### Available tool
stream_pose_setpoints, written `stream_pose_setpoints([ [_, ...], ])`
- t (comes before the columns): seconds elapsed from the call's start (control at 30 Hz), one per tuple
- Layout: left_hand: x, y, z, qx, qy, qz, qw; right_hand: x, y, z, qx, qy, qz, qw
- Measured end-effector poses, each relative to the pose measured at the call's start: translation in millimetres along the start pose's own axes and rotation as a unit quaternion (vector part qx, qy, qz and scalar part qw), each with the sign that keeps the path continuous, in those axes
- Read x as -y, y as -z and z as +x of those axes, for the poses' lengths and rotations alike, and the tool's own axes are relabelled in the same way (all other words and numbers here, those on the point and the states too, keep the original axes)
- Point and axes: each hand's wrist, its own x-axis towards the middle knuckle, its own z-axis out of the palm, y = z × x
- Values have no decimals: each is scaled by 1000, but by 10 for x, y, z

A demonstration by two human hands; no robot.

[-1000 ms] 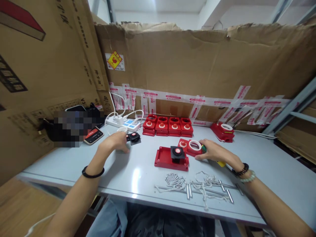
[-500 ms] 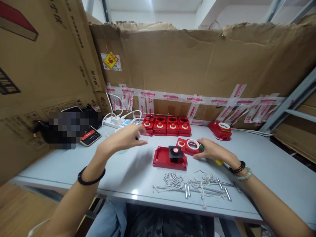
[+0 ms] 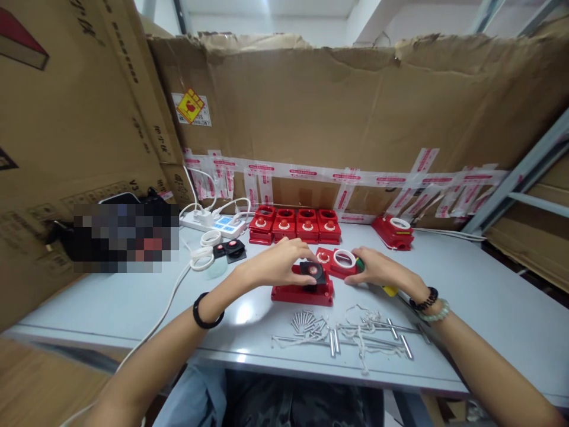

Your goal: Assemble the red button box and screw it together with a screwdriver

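Observation:
On the table sits a red rectangular box base (image 3: 296, 294). My left hand (image 3: 284, 261) reaches over it, thumb and fingers closed on a square black part (image 3: 313, 271) with a round red-and-white centre, at the right end of the base. Just behind lies a red cover (image 3: 339, 274) with a small red dome and a white ring (image 3: 344, 258). My right hand (image 3: 377, 270) is curled round a screwdriver (image 3: 390, 291) with a yellow and green handle, its shaft pointing back towards me. The right thumb and fingertips are at the cover's right edge.
Several screws (image 3: 306, 322), metal rods (image 3: 334, 343) and white strings lie in front. A row of red housings (image 3: 284, 228) and another red unit (image 3: 393, 232) stand behind. White rings (image 3: 202, 259), black parts (image 3: 235, 249) and a power strip (image 3: 222, 225) are at left. Cardboard (image 3: 288, 112) walls the back.
My left hand has moved right and down from above the table to the black part and closed on it. My right hand stays by the cover. The view shifts slightly.

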Motion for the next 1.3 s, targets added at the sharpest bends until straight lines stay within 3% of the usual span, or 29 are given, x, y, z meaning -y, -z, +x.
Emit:
stream_pose_setpoints([
  [1.13, 42, -92, -15, 5, -18, -35, 999, 31, 10, -1, -7, 4, -3, 1000],
  [1.3, 60, 10, -85, -46, -18, -37, 998, 89, 202, -47, -55, 9, 16, 998],
])
